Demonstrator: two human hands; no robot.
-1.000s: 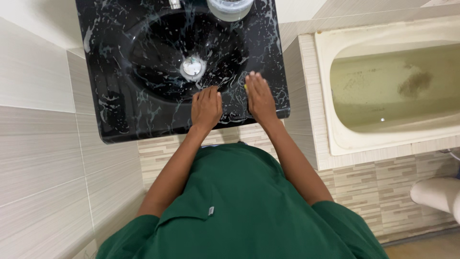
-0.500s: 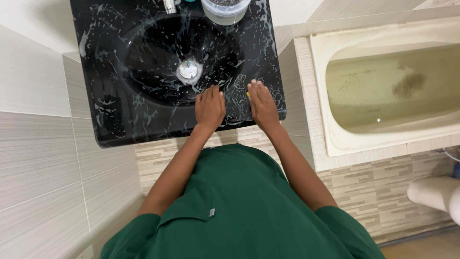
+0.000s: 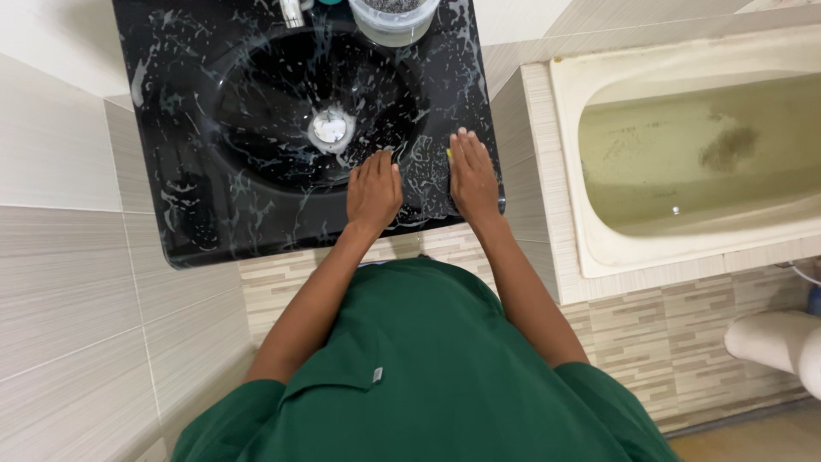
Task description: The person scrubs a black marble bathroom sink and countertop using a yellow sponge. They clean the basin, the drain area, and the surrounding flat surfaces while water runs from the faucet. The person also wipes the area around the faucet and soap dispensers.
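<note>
Sponge: a sliver of yellow (image 3: 447, 155) shows at the inner edge of the right hand, at about 5 o'clock from the drain, on the front rim of the basin; it looks like a sponge or scrub pad, though too little shows to be sure. It lies flat under the palm, seemingly so that the whole hand can press it onto the surface.
Right hand: the right hand (image 3: 473, 178) lies flat, fingers straight and together, pressed palm-down over the yellow pad rather than curled round it.
Left hand: the left hand (image 3: 373, 190) rests palm-down on the rim just beside the right one, at 6 o'clock from the drain, fingers loosely bent with the tips at the bowl's edge; it grasps nothing and appears to steady the body.
Basin: a black marbled washbasin (image 3: 205, 197), streaked with pale foam or wet smears across bowl and rim.
Drain: a round metal drain (image 3: 329, 128) sits at the bowl's centre.
Container: a clear plastic tub (image 3: 392, 19) stands on the back rim at 1 o'clock from the drain, out of reach of the hands.
Tap: a metal tap base (image 3: 292, 12) shows at 11 o'clock, cut off by the frame.
Bathtub: a stained cream bathtub (image 3: 684, 145) lies at 3 o'clock, well apart.
</note>
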